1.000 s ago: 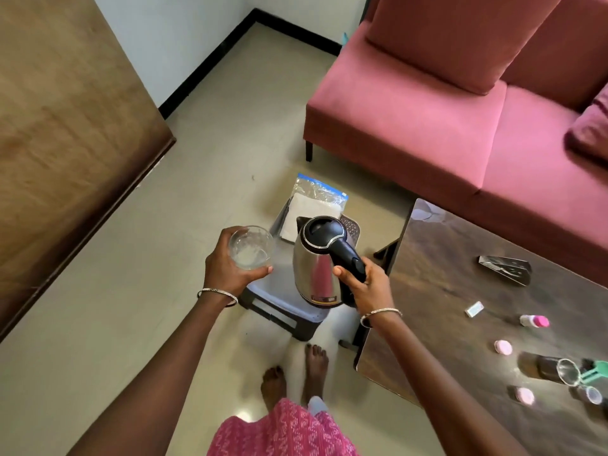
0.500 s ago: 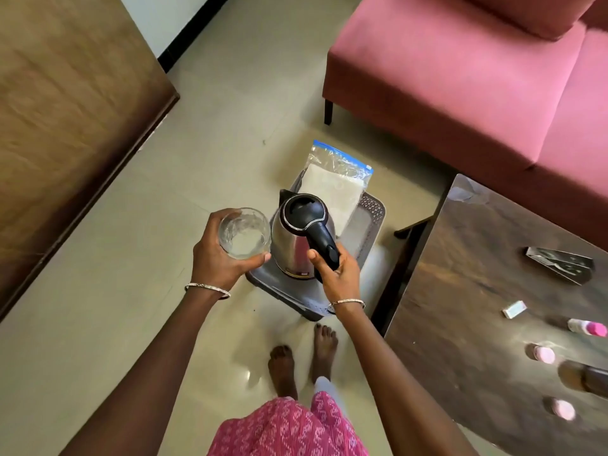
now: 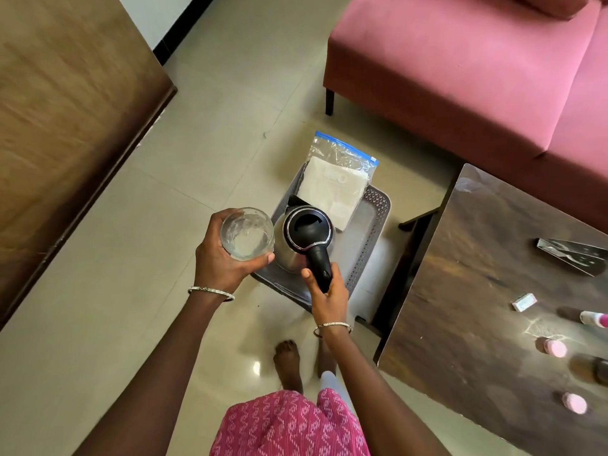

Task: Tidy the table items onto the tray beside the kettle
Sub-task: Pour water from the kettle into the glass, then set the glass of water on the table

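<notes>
Head view: the left hand (image 3: 223, 261) is curled around a clear drinking glass (image 3: 247, 237), held upright beside the kettle (image 3: 304, 240). The right hand (image 3: 329, 296) grips the kettle's black handle over the grey tray (image 3: 368, 238). Table (image 3: 493, 291) items run off the right edge.
</notes>
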Demonstrator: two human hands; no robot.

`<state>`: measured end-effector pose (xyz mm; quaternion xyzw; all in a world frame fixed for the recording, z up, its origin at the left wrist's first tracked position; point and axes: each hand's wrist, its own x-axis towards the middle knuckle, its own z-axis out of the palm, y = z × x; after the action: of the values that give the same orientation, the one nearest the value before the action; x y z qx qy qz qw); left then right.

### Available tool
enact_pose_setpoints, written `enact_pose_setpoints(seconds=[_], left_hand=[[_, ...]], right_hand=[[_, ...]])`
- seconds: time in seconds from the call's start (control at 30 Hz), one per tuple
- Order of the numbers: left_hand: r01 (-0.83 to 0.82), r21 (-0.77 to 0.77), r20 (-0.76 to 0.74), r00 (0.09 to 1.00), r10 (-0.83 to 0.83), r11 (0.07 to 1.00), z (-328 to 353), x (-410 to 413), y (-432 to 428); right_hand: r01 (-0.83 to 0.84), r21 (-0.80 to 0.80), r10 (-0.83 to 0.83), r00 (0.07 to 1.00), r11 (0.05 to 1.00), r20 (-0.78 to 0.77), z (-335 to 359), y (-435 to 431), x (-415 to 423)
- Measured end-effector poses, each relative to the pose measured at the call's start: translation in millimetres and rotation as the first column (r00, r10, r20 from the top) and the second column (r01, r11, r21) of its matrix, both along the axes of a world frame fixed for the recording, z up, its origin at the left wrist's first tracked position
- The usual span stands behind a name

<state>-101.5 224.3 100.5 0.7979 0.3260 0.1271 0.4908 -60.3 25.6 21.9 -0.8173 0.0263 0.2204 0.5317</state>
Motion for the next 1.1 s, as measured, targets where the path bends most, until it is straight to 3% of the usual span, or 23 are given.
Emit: enact_pose_setpoints(seconds=[0.27,0.43,0.53,0.63,0.7,0.87,0.97,1.1], left_hand=[[0.034,0.065,0.013,0.999,-0.035,0.997,27,-11,-8],[0.051,0.097,0.032,0.998,-0.054,0.994,52,-20,-20],[0.059,0.086,0.036,0.997,-0.062,0.995,70,-22,-35],[0.083,0.092,0.028,0.996,-0.086,0.992,86,-21,-59],[0.118,0.099,0.032,0.992,-0.121,0.988,98,-18,-82],[0.222,0.096,0.072,0.971,-0.229,0.97,123,-4,-163],[0.299,0.056,0.091,0.949,-0.303,0.953,134,6,-227],[0.379,0.034,0.087,0.921,-0.381,0.925,146,18,-329]], right_hand=[[0.169,-0.047,-0.174,0.978,0.984,-0.113,7,26,-25],[0.049,-0.073,-0.069,0.951,0.996,-0.3,33,14,-13],[0.043,-0.088,-0.065,0.965,0.995,-0.254,57,-11,-4],[0.189,0.018,-0.18,0.957,0.982,-0.227,90,-41,4],[0.2,0.113,-0.174,0.963,0.973,-0.204,116,-65,7],[0.014,0.248,-0.002,0.999,0.969,-0.049,181,-140,12],[-0.116,0.186,0.106,0.992,0.976,0.063,209,-195,19],[-0.154,0.163,0.136,0.983,0.974,0.121,235,-288,26]])
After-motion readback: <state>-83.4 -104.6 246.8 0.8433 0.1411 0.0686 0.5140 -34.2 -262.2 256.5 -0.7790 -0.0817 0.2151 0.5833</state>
